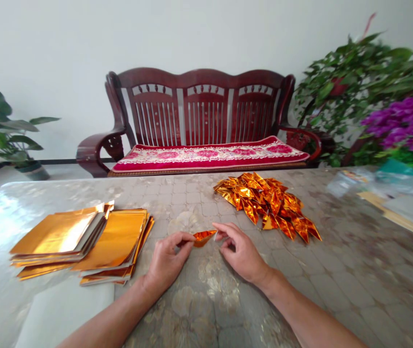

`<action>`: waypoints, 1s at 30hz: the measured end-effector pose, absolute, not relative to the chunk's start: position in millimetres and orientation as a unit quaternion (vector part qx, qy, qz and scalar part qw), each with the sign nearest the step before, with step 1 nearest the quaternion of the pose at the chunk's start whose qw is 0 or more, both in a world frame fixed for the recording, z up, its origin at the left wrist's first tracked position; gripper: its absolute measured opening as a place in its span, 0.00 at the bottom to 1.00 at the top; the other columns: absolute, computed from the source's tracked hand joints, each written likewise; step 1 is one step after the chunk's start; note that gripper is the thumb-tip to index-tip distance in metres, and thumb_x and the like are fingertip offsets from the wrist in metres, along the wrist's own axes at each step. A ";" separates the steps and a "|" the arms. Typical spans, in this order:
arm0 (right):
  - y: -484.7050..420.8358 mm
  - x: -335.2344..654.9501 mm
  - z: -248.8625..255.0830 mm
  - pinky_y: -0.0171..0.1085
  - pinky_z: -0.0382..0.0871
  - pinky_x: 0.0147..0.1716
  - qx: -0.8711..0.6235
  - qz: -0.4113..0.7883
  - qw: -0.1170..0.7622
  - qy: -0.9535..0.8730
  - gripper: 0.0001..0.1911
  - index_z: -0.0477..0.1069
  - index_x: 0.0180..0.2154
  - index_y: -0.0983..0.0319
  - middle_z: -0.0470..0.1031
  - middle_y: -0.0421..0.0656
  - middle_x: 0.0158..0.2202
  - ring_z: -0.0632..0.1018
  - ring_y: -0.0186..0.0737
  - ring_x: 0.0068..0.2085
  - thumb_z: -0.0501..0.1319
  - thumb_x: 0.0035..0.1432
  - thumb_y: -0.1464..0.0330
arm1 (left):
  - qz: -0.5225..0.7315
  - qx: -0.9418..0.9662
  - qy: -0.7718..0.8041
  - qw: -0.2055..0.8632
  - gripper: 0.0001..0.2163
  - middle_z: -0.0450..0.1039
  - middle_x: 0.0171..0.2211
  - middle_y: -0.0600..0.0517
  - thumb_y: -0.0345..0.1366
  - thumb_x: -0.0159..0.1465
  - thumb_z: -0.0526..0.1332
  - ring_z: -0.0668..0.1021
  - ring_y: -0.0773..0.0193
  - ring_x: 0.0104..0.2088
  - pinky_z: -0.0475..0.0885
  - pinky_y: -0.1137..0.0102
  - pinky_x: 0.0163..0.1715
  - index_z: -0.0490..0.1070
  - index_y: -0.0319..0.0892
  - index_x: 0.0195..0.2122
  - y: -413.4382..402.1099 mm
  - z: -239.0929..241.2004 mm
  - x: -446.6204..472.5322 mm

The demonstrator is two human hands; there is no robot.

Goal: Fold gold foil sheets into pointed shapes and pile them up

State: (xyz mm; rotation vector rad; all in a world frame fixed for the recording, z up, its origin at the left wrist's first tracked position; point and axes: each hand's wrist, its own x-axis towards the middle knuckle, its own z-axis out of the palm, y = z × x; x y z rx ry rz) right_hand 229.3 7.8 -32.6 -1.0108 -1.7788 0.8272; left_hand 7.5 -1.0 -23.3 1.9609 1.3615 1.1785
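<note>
A small folded gold foil paper boat shape (204,238), pointed at both ends, is held just above the table between my two hands. My left hand (168,258) pinches its left tip between thumb and index finger. At the right tip, the fingers of my right hand (244,253) close on the point, partly hiding it. Beyond my right hand lies a heap of similar folded gold foil pieces (269,203). To the left of my left hand are two stacks of flat gold foil paper sheets, a left stack (56,234) and a right stack (117,239).
A patterned tablecloth (192,299) covers the table. A pale sheet (68,314) lies near the front left. Plastic bags (351,181) and flat boards (405,217) sit at the right edge. A wooden bench (206,111) stands behind, with plants on both sides.
</note>
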 end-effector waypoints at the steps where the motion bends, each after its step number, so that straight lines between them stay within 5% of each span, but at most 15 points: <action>1: 8.0 229.4 -32.7 0.30 0.72 0.32 -0.408 0.331 0.452 -0.721 0.36 0.69 0.56 0.57 0.72 0.43 0.45 0.76 0.35 0.42 0.51 0.46 0.84 | 0.430 0.716 0.496 0.237 0.06 0.82 0.33 0.55 0.31 0.63 0.60 0.82 0.65 0.33 0.74 0.74 0.36 0.77 0.45 0.35 -0.8 -23.5 7.5; 13: 7.3 229.4 -31.7 0.30 0.72 0.32 -0.410 0.336 0.451 -0.718 0.35 0.68 0.56 0.58 0.72 0.44 0.45 0.76 0.35 0.42 0.52 0.46 0.83 | 0.431 0.716 0.493 0.241 0.06 0.82 0.33 0.56 0.30 0.63 0.61 0.81 0.66 0.33 0.73 0.75 0.36 0.77 0.45 0.35 -0.6 -23.9 6.7; 19: 6.6 228.5 -30.2 0.29 0.69 0.28 -0.431 0.359 0.434 -0.705 0.32 0.68 0.56 0.58 0.72 0.41 0.42 0.74 0.29 0.30 0.55 0.49 0.82 | 0.429 0.715 0.498 0.241 0.06 0.82 0.33 0.56 0.31 0.63 0.61 0.81 0.66 0.33 0.72 0.74 0.36 0.78 0.45 0.35 -0.1 -26.7 6.1; 26: 6.1 228.9 -30.4 0.29 0.68 0.28 -0.431 0.370 0.434 -0.699 0.32 0.68 0.56 0.58 0.72 0.41 0.42 0.73 0.28 0.30 0.55 0.49 0.81 | 0.434 0.713 0.496 0.240 0.06 0.82 0.33 0.56 0.31 0.63 0.61 0.82 0.65 0.33 0.73 0.74 0.36 0.78 0.45 0.35 -0.2 -27.0 6.5; 30: 4.7 228.3 -27.8 0.30 0.67 0.29 -0.452 0.398 0.422 -0.678 0.31 0.68 0.57 0.59 0.73 0.37 0.35 0.71 0.29 0.29 0.59 0.50 0.78 | 0.434 0.711 0.496 0.245 0.06 0.82 0.33 0.56 0.31 0.63 0.61 0.82 0.66 0.33 0.73 0.74 0.36 0.78 0.45 0.35 -0.5 -25.6 7.0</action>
